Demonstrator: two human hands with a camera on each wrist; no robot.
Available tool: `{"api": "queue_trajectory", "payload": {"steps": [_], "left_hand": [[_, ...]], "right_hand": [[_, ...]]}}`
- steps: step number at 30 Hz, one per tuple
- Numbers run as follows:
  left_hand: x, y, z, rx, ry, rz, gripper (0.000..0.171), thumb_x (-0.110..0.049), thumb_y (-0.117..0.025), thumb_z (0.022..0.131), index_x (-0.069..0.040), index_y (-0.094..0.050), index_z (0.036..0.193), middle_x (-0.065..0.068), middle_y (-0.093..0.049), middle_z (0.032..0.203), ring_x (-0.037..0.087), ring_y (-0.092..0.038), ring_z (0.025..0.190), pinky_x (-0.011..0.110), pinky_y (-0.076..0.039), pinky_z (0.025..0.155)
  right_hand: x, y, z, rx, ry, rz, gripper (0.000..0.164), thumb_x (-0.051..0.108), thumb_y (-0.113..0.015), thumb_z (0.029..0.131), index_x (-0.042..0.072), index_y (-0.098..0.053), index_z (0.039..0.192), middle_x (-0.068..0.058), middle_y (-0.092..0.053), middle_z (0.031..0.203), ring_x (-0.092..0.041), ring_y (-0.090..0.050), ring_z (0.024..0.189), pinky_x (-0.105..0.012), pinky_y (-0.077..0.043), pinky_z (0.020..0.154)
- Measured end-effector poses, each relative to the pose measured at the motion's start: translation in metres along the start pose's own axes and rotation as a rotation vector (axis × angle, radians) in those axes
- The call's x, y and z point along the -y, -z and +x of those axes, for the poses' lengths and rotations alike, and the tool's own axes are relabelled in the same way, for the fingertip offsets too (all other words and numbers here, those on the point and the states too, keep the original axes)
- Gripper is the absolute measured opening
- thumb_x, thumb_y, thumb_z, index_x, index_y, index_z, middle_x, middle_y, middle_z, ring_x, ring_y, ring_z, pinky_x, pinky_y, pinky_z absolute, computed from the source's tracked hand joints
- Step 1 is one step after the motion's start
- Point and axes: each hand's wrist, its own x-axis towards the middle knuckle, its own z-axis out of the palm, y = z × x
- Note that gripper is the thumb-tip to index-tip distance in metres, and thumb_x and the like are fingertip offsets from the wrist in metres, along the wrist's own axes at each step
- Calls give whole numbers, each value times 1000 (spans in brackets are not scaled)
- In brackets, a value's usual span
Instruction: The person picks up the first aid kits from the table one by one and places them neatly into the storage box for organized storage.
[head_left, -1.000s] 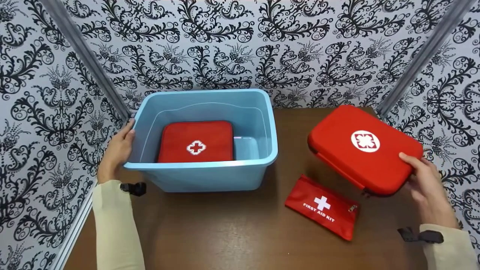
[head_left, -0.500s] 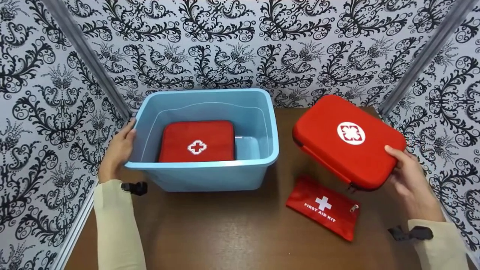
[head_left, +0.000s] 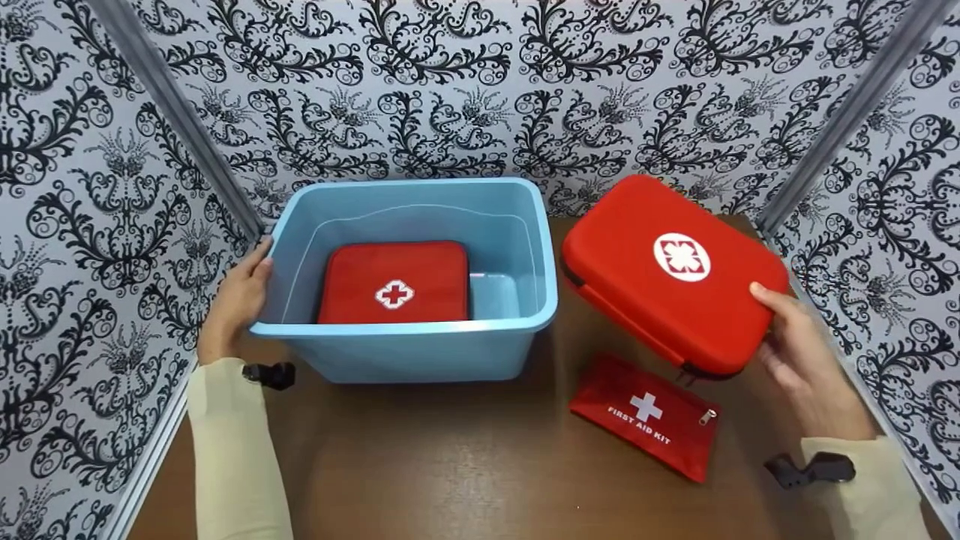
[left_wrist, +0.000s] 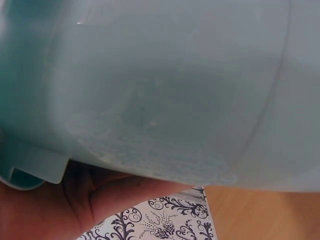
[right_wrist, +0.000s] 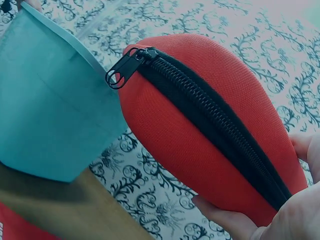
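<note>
On the right, my right hand (head_left: 802,352) grips a corner of a hard-shelled red first aid case (head_left: 667,277), thumb on top and fingers below. A white round emblem marks the lid. It is held tilted above the table; its black zipper (right_wrist: 215,125) shows in the right wrist view. My left hand (head_left: 238,294) rests against the left side of a blue plastic bin (head_left: 420,352), fingers along the outer wall (left_wrist: 165,100) just under the rim. Inside the bin lies another red first aid case (head_left: 394,277), its near edge hidden by the front wall.
A flat red first aid pouch (head_left: 645,420) with a zipper pull lies on the brown table (head_left: 450,450), partly overlapped by the held case. Patterned wall panels (head_left: 480,90) close in the back and both sides. The bin stands left of the pouch, near the back wall.
The right hand has carried the red case leftward and slightly upward, toward the bin's right rim. The left hand, the bin and the pouch stay in place.
</note>
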Motion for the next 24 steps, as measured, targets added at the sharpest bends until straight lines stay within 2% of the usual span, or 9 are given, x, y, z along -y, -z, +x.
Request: {"api": "queue_trajectory", "payload": {"steps": [3,6,11,16,24], "left_hand": [[0,1,0,6,5,0,52,-37,-20,111,-30,-10,161,21,-8,167,52,-13,151,67,-12,124],[0,1,-1,11,8,-8,52,-37,-20,110,-31,-9,161,20,-6,167,52,-12,151,67,-11,124],[0,0,-1,20,-1,-13,52,-36,-20,111,-30,-9,161,18,-4,167,51,-10,152,66,-9,124],[-1,0,0,30,11,-21,51,-37,-20,110,-32,-8,160,17,-2,168,52,-9,152,67,-9,123],[0,1,-1,27,8,-40,51,-37,-20,111,-32,-8,160,13,-2,168,50,-6,153,66,-7,125]], "right_hand": [[-1,-8,3,-20,-13,-34,17,18,-53,104,17,-70,105,4,-77,92,-11,-71,82,-23,-57,70],[-3,-15,6,-41,-27,-47,7,18,-56,103,16,-61,108,4,-75,89,-11,-69,79,-24,-59,67],[-4,-26,10,-56,-49,-56,25,19,-59,101,17,-39,116,5,-72,90,-10,-68,80,-24,-60,67],[-4,-39,14,-64,-71,-70,36,21,-61,100,19,-29,116,7,-69,95,-9,-66,84,-23,-59,69],[-8,-66,23,-77,-91,-105,41,22,-66,97,21,-29,115,8,-60,107,-8,-63,90,-22,-58,76]]}}
